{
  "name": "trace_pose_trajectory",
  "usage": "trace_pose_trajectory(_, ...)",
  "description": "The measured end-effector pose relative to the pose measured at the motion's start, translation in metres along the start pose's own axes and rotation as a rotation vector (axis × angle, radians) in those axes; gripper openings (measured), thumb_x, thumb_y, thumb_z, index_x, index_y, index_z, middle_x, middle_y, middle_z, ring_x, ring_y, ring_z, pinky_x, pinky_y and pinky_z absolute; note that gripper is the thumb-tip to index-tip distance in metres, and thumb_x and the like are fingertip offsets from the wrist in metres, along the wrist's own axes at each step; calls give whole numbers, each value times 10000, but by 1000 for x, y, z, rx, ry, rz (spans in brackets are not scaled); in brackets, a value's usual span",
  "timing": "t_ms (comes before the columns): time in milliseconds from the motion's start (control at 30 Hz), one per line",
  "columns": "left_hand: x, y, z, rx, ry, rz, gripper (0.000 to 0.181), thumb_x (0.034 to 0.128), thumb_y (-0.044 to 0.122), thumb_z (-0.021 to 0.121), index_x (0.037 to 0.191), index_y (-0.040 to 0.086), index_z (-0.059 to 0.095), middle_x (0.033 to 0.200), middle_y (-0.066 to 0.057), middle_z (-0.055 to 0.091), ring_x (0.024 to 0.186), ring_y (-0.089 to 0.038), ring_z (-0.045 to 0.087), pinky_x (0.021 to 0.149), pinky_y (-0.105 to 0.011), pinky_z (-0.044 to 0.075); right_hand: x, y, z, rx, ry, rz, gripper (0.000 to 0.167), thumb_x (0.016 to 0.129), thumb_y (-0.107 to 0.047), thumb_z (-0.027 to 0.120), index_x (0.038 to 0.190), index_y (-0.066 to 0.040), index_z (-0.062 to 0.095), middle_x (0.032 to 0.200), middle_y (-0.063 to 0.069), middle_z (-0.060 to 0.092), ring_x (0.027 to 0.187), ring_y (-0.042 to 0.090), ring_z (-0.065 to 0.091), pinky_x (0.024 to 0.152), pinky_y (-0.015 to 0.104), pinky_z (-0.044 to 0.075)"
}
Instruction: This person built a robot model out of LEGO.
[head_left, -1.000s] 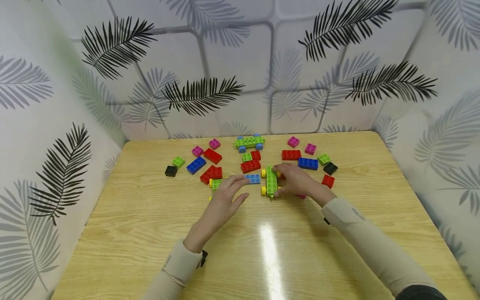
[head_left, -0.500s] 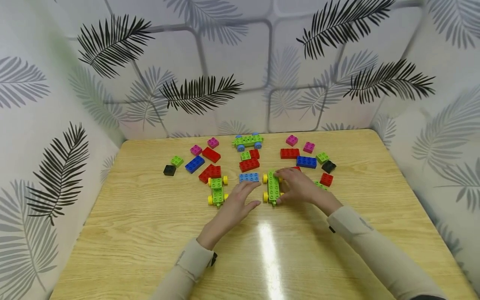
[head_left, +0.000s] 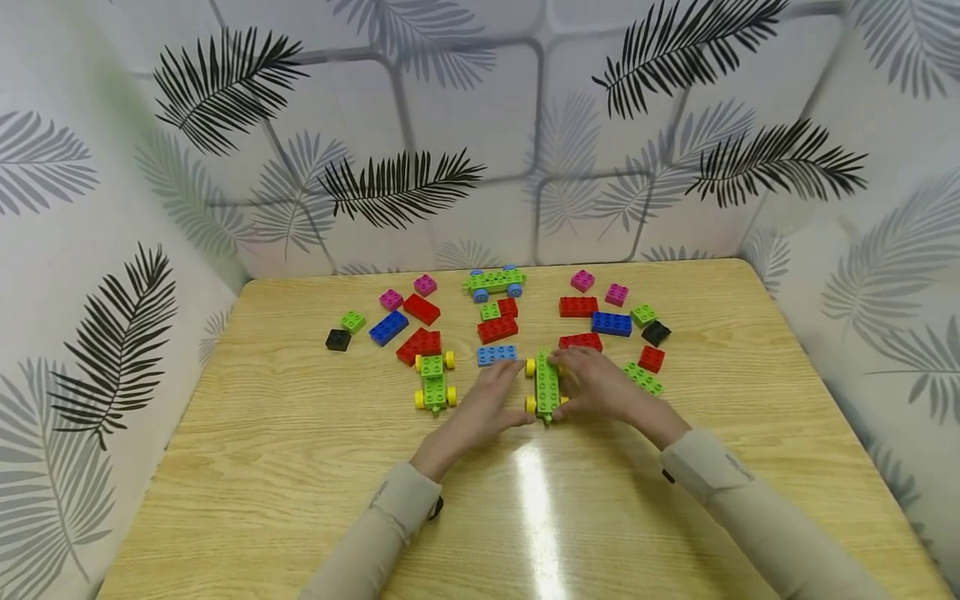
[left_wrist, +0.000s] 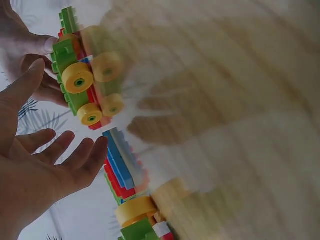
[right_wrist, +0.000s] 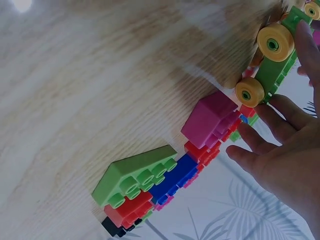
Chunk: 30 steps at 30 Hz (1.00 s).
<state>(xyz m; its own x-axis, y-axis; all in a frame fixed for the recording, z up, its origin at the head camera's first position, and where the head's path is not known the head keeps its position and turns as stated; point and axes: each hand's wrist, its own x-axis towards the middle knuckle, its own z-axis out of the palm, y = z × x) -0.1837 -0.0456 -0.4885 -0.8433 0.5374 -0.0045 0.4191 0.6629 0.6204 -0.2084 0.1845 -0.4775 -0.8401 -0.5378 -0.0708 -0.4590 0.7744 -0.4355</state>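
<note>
A green base with yellow wheels (head_left: 547, 387) stands on the worktop (head_left: 262, 467), a little right of its middle, studs up and long side running toward the far edge. The right hand (head_left: 600, 385) grips it from the right side, thumb at the near end and fingertips at the far end. The left hand (head_left: 483, 408) hovers just to the left of the base, its fingers spread and gently bent, thumb held well apart, with nothing between them (whether a fingertip brushes a wheel, I cannot tell).

Just beyond the left fingers lies a light-blue brick (head_left: 497, 355), and left of that hand stands a shorter green car with yellow wheels (head_left: 434, 392), a green block on its far half. Near the middle of the far edge stands a green car with blue wheels (head_left: 495, 283). Toward the far left corner sit a dark blue brick (head_left: 388, 328) and a black block (head_left: 338, 339); on the side of the right edge, a green plate (head_left: 642, 378) lies near a small red block (head_left: 651, 359).
</note>
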Motion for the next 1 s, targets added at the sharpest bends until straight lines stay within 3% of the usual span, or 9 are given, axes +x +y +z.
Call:
trace_pose_trajectory(533,10,0,7,55,-115,5,918,831,409,737,1525,78,235,1539,-94,285,1398,-289,284,1113,-424,298,-15,-7,6,34,8,8,898,677,-470,847,1390,-54,494,1427,142,472,1329,370,387,1056,553,337)
trace_pose_trajectory(1000,11,1,8,108,-142,53,947,786,453,770,1504,58,294,1500,-89,346,1356,-280,346,1107,-414,305,-23,-11,10,41,18,-7,892,667,-460,857,1379,-54,504,1417,137,483,1324,364,395,1061,551,330)
